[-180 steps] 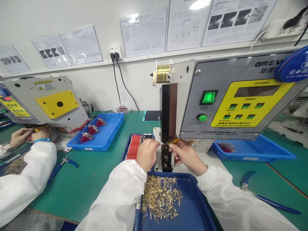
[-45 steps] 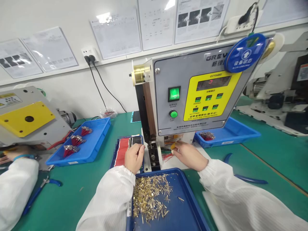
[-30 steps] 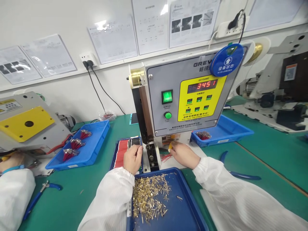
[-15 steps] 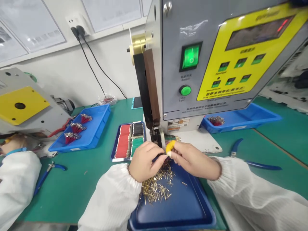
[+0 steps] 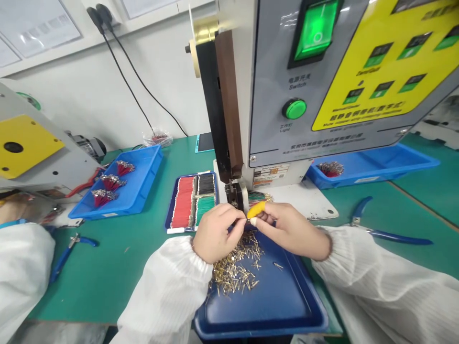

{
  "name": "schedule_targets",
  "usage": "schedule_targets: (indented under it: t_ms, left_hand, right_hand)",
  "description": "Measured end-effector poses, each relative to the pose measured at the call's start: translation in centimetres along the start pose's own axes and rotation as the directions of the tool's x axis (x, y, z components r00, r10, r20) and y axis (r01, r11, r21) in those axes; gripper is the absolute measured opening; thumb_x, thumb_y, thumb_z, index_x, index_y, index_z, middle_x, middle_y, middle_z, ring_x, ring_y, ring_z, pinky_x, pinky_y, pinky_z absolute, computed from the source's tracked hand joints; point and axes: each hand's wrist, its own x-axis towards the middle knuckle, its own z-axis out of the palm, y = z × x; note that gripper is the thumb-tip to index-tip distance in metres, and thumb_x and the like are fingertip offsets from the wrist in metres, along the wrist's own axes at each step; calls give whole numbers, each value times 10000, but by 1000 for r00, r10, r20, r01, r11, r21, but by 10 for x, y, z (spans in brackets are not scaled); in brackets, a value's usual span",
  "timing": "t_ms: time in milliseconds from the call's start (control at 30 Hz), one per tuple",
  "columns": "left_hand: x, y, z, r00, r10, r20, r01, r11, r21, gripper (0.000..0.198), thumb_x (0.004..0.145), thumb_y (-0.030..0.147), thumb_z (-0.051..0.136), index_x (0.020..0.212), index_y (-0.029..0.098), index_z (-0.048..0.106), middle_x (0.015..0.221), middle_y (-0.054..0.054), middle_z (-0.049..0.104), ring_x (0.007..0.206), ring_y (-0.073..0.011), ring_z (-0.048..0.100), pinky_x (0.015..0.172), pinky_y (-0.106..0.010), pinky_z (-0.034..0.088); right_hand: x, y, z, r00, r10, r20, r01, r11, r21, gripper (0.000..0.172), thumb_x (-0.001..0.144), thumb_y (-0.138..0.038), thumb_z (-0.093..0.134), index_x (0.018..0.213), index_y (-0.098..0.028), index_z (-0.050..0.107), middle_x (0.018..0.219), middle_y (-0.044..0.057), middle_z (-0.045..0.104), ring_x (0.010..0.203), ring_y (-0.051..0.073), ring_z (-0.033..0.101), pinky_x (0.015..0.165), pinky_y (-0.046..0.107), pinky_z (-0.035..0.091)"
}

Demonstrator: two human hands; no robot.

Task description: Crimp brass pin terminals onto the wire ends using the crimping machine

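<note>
My left hand (image 5: pixel 219 232) and my right hand (image 5: pixel 287 229) meet fingertip to fingertip at the foot of a grey bench machine (image 5: pixel 236 67). Both are closed in a pinch, and what lies between the fingertips is too small to name. A yellow finger cover (image 5: pixel 256 209) is on my right index finger. Just behind my fingers is the machine's dark metal head (image 5: pixel 234 195). Under my hands, a pile of small brass-coloured pins (image 5: pixel 234 277) lies in a dark blue tray (image 5: pixel 265 310). Several thin wires (image 5: pixel 263 196) rest on the machine's base behind my right hand.
Left of the machine sits a tray of red, black and green wires (image 5: pixel 183 203). Blue bins (image 5: pixel 143 191) with red wire bundles stand on both sides. Cutting pliers (image 5: pixel 398 236) lie at right, other pliers (image 5: pixel 60 263) at left, near a co-worker's sleeve (image 5: pixel 25 267).
The view has moved closer to the machine, whose panel now looks larger. My fingertips stay together at the machine's head, and my right-hand fingers are slightly more curled.
</note>
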Motion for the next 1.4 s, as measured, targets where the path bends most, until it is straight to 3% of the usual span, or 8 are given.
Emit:
schedule_targets:
  t_ms: [467, 800, 967, 1200, 1400]
  left_hand:
    - [0, -1, 1, 1000, 18, -12, -18, 1000, 1, 141, 898, 224, 508, 850, 192, 636, 831, -38, 618, 809, -157, 557, 743, -298, 458]
    - [0, 2, -2, 999, -40, -3, 40, 999, 9, 157, 905, 223, 482, 827, 190, 614, 773, -23, 593, 748, -144, 540, 688, -268, 433]
    - [-1, 0, -1, 999, -31, -24, 31, 1000, 1, 175, 922, 230, 461, 857, 189, 617, 800, -31, 598, 776, -148, 551, 704, -264, 438]
    - [-2, -1, -2, 998, -40, -56, 38, 999, -29, 194, 930, 244, 455, 856, 185, 624, 796, -36, 600, 769, -146, 537, 696, -268, 431]
    - [-2, 0, -2, 996, -57, -73, 54, 998, -39, 171, 927, 240, 471, 872, 183, 622, 794, -29, 592, 771, -143, 531, 698, -271, 429]
  right_hand:
    - [1, -2, 1, 999, -26, -20, 24, 993, -114, 147, 830, -243, 527, 691, -196, 520, 585, -31, 550, 531, 115, 519, 542, 241, 405]
    - [0, -3, 0, 998, -47, -35, 45, 997, -58, 121, 851, -259, 538, 792, -182, 610, 658, -8, 605, 571, 123, 545, 572, 251, 444]
    - [0, -2, 1, 999, -10, -45, 11, 999, 38, 119, 866, -259, 538, 879, -184, 630, 727, 12, 646, 626, 134, 576, 588, 258, 471]
    - [2, 3, 6, 995, 101, 12, -100, 938, 332, 97, 860, -275, 557, 857, -185, 593, 651, -18, 590, 550, 113, 552, 533, 243, 488]
    - [3, 3, 5, 997, 82, 0, -78, 944, 319, 90, 848, -265, 576, 873, -190, 620, 670, -13, 605, 575, 120, 556, 559, 252, 490]
